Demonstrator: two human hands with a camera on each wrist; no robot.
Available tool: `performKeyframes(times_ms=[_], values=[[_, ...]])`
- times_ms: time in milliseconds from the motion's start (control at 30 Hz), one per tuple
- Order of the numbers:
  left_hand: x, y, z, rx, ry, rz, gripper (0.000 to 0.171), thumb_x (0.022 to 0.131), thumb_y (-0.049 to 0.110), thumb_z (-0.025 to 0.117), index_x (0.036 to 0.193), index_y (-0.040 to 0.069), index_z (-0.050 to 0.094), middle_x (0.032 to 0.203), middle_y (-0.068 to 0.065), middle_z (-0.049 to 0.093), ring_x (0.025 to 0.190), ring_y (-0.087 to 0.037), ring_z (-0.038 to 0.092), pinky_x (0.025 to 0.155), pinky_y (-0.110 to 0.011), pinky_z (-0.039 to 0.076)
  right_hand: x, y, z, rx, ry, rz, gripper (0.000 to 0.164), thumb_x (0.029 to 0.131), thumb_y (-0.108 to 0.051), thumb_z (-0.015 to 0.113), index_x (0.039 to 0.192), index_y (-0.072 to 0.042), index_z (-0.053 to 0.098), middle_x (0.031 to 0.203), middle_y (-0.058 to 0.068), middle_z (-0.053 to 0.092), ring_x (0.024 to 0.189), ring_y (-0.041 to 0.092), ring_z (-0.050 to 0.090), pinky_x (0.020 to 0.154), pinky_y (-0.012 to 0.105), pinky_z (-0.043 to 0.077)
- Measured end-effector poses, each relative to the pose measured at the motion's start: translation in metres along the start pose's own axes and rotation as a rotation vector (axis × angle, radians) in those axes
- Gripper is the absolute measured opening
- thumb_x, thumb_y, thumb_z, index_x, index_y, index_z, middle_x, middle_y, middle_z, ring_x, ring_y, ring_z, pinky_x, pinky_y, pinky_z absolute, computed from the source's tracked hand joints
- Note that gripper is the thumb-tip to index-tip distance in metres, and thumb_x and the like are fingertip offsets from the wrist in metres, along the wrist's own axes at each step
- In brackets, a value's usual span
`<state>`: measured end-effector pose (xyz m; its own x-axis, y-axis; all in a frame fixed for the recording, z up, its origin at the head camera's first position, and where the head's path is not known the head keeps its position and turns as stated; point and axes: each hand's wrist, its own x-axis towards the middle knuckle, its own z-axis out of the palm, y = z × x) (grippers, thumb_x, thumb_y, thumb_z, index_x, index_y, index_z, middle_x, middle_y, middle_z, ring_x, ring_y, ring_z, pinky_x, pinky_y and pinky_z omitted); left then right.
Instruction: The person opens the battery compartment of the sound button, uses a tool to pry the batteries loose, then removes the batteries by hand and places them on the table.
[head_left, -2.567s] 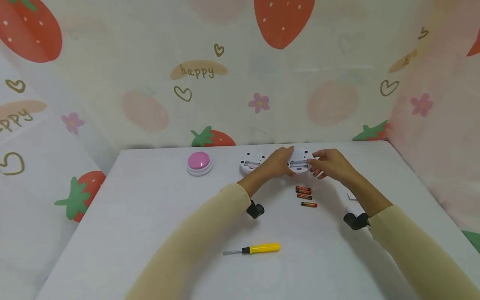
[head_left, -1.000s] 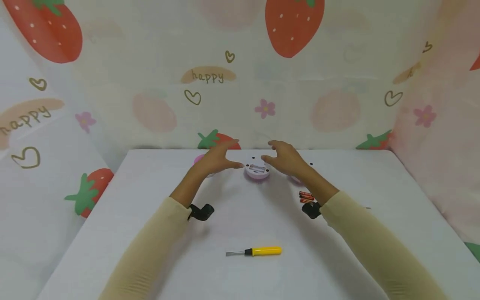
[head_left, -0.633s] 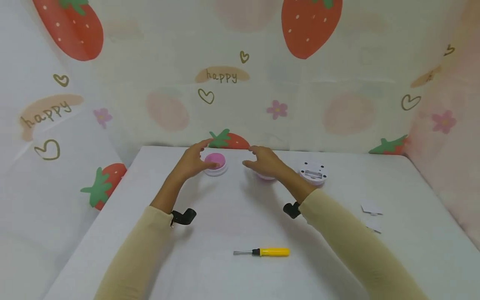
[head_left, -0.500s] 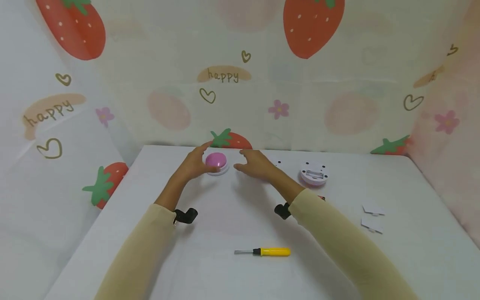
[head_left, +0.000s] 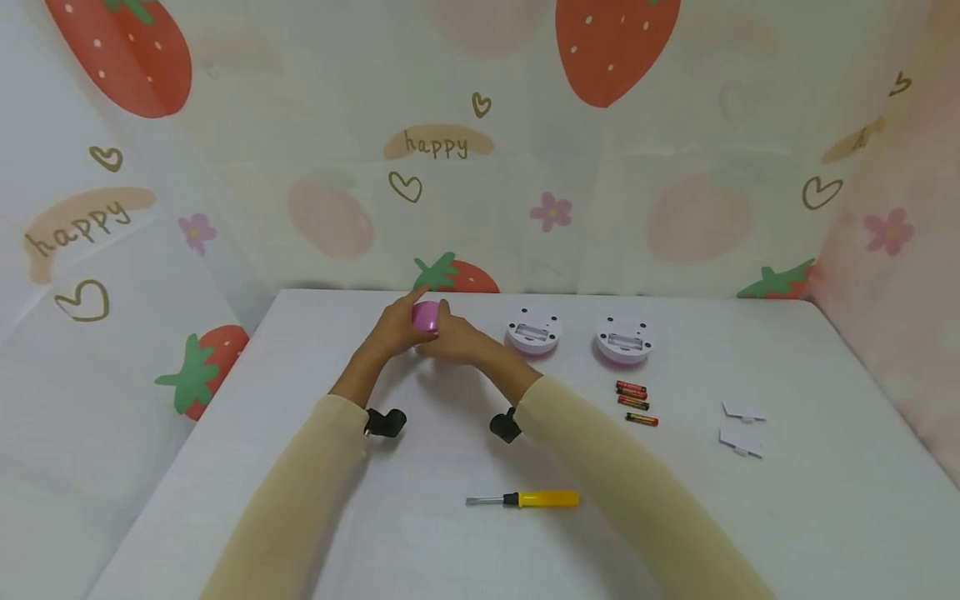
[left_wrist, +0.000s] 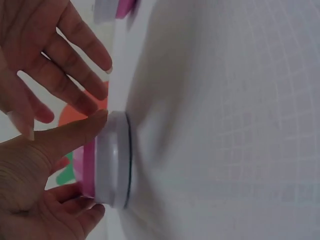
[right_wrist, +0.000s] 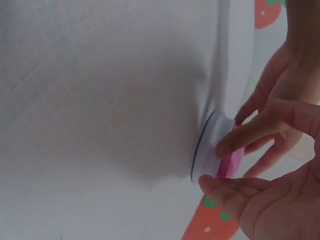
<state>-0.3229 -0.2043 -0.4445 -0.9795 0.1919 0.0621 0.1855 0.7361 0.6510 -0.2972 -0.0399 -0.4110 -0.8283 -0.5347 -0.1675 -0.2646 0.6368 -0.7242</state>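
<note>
A round push button with a pink dome [head_left: 425,317] and white base stands at the table's back left, base down. My left hand [head_left: 393,329] holds it from the left; in the left wrist view the thumb [left_wrist: 80,131] lies on the base rim and the fingers curl round the other side. My right hand [head_left: 456,340] is at its right side, fingers extended; in the right wrist view a fingertip [right_wrist: 207,184] is right at the base edge. Two similar buttons, one nearer [head_left: 533,332] and one farther right [head_left: 625,340], lie upside down with battery slots showing.
Several red-and-black batteries [head_left: 633,403] lie in front of the right upturned button. Two small white covers [head_left: 741,442] rest farther right. A yellow-handled screwdriver [head_left: 547,499] lies at the front middle of the white table [head_left: 300,500]. A strawberry-print backdrop [head_left: 480,192] rises behind.
Both hands have left the upturned buttons and moved left to the pink-domed button. The left hand now holds it, and the right hand has come in beside it.
</note>
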Motion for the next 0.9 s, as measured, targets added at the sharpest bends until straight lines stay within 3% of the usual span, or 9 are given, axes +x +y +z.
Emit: performKeyframes(times_ms=[233,400,533,733,900], values=[[0.004,-0.012,0.003,0.014,0.067,0.017,0.077,0.078,0.001,0.083,0.148,0.002,0.049,0.143,-0.025,0.054,0.13,-0.042,0.051,0.109,-0.053,0.043,0.004,0.0,0.008,0.032,-0.004,-0.034,0.09,0.095,-0.019,0.065,0.156,0.009,0.005,0.142,0.026,0.051,0.117,0.029,0.054,0.102,0.041,0.047],[0.0,-0.009,-0.001,0.015,0.07,0.034,0.082,0.077,0.008,0.088,0.149,0.005,0.05,0.132,-0.025,0.062,0.115,-0.037,0.059,0.099,-0.05,0.05,0.0,0.001,0.006,0.018,0.001,-0.046,0.095,0.095,-0.021,0.064,0.157,0.01,0.0,0.155,0.03,0.035,0.136,0.032,0.045,0.114,0.044,0.038],[-0.004,-0.002,-0.014,-0.035,0.038,0.039,0.081,0.079,0.02,0.088,0.149,0.006,0.05,0.125,-0.024,0.066,0.111,-0.036,0.063,0.093,-0.05,0.054,-0.01,-0.002,0.0,-0.079,0.022,-0.071,0.096,0.097,-0.024,0.064,0.159,0.006,-0.002,0.161,0.027,0.027,0.146,0.032,0.036,0.119,0.046,0.033],[-0.017,0.01,-0.028,-0.234,-0.056,-0.005,0.073,0.083,0.03,0.085,0.147,0.013,0.055,0.128,-0.02,0.066,0.116,-0.032,0.063,0.096,-0.048,0.053,-0.045,-0.014,-0.013,-0.222,0.073,-0.112,0.091,0.099,-0.03,0.064,0.163,-0.004,0.003,0.164,0.016,0.027,0.148,0.026,0.034,0.118,0.043,0.035],[-0.035,0.024,-0.03,-0.455,-0.177,-0.075,0.063,0.087,0.032,0.081,0.143,0.019,0.058,0.127,-0.016,0.066,0.11,-0.029,0.064,0.095,-0.045,0.054,-0.082,-0.011,-0.027,-0.233,0.127,-0.182,0.084,0.101,-0.031,0.065,0.164,-0.012,0.013,0.165,0.008,0.03,0.148,0.024,0.035,0.118,0.042,0.035]])
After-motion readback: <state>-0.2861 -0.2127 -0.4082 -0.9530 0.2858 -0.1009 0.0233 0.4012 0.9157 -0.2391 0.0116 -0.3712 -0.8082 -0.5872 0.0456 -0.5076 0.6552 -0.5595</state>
